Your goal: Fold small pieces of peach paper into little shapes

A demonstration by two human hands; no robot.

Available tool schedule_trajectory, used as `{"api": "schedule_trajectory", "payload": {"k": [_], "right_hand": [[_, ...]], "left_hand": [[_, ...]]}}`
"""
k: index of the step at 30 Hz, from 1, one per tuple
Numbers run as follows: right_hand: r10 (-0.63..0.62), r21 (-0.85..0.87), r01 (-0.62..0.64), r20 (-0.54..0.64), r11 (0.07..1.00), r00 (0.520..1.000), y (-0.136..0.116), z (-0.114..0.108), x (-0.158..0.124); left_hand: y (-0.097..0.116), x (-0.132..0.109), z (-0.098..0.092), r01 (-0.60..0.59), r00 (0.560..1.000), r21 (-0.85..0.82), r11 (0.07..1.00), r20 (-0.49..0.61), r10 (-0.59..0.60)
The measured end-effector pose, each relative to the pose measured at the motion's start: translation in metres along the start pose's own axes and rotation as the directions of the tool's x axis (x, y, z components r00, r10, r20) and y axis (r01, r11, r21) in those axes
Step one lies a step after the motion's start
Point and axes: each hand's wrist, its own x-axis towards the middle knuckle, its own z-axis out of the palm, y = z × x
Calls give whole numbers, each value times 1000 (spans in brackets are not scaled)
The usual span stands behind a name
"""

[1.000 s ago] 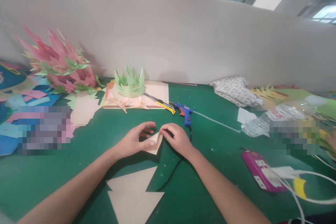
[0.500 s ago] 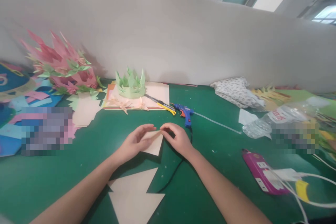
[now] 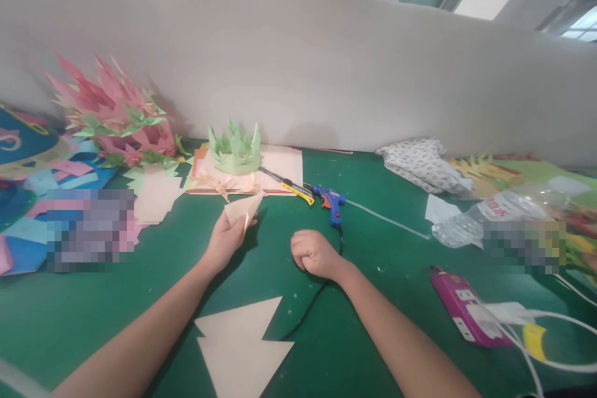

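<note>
Hands: left hand (image 3: pixel 227 237) pinches one folded cream paper (image 3: pixel 244 209), right hand (image 3: pixel 313 253) fisted empty; two cream triangles (image 3: pixel 242 342) nearby.

Cream folded paper (image 3: pixel 243 209), green table (image 3: pixel 382 261)

Two bare hands — left hand (image 3: pixel 227 237) and right hand (image 3: pixel 313 253). One folded cream paper triangle (image 3: pixel 243 210) in the left; one blue glue gun (image 3: pixel 330 200) just beyond the right; one clear plastic bottle (image 3: pixel 485 216) — far right.
</note>
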Motion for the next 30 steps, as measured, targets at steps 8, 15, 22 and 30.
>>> {"api": "schedule_trajectory", "payload": {"k": [8, 15, 22, 30], "right_hand": [[104, 39, -102, -50, 994, 993, -3, -2, 2], [144, 55, -144, 6, 988, 990, -5, 0, 5], [156, 62, -160, 68, 985, 985, -11, 0, 8], [177, 33, -180, 95, 983, 980, -12, 5, 10]], "left_hand": [[0, -4, -9, -115, 989, 132, 985, 111, 100], [-1, -2, -7, -107, 992, 53, 993, 68, 103], [-5, 1, -7, -89, 996, -7, 996, 26, 89], [-3, 0, -6, -88, 996, -35, 996, 20, 88]]}}
